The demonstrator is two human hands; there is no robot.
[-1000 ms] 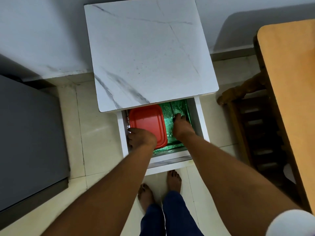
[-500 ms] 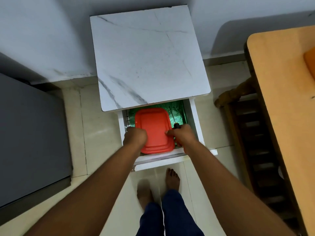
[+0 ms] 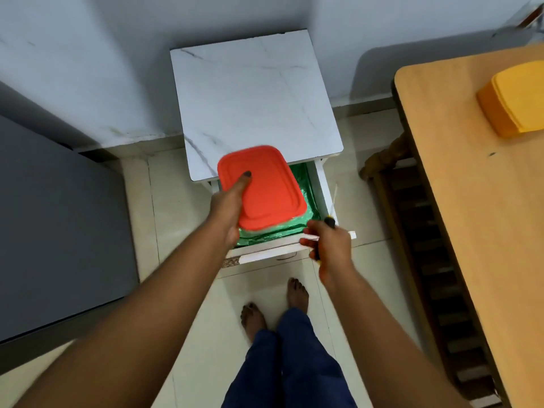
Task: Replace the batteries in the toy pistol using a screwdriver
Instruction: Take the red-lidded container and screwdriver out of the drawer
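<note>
Tiled floor (image 3: pixel 182 290), white wall behind. Marble-top side table (image 3: pixel 253 104) sits ahead of both hands, its drawer (image 3: pixel 322 189) pulled open, green lining (image 3: pixel 303 184) showing inside. Left hand (image 3: pixel 228 206) grips a red-lidded box (image 3: pixel 262 187) by its left edge, thumb on the lid, box held above the drawer. Right hand (image 3: pixel 331 245) is just right of the drawer front, fingers curled round a screwdriver (image 3: pixel 330 212), shaft pointing away, blurred. Wooden table (image 3: pixel 471 201) lies off to the right of the right hand, with a yellow block (image 3: pixel 512 98) on it. Toy pistol not visible.

No readable text or labels anywhere
</note>
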